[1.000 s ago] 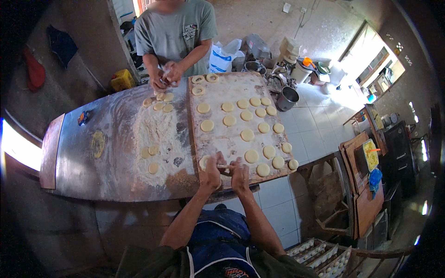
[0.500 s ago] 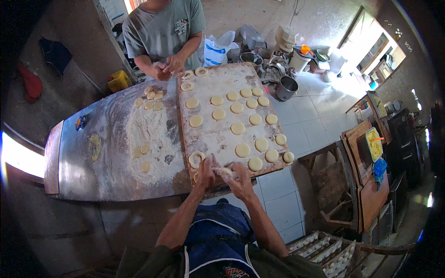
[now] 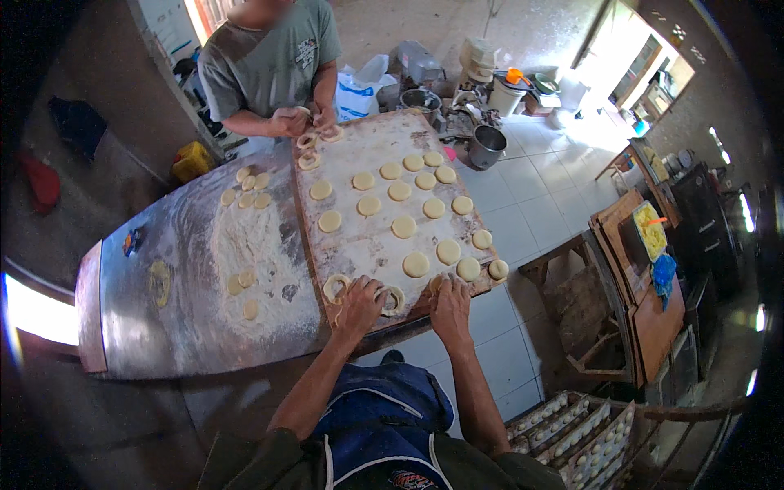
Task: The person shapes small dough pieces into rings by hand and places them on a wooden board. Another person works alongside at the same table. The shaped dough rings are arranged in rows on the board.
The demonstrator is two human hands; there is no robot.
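Observation:
At the front edge of the floured board, my left hand (image 3: 361, 305) has its fingers curled at the left side of a pale dough ring (image 3: 394, 302) lying flat there. Another dough ring (image 3: 336, 287) is just to the left of that hand. My right hand (image 3: 450, 309) reaches down onto a round dough disc (image 3: 435, 284), its fingers bent over it and hiding most of it. Several flat dough discs (image 3: 416, 264) lie spread over the board beyond my hands.
Across the board (image 3: 351, 250), a co-worker's hands (image 3: 300, 121) work beside a few dough rings (image 3: 309, 160). Left is a floured metal table (image 3: 196, 269) with more discs. A wooden rack of dough pieces (image 3: 572, 433) stands lower right; a metal pot (image 3: 487, 147) is on the floor.
My hands have moved apart. The dough between them now lies as a ring by my left hand, while my right hand has come down on a disc. The view has shifted slightly.

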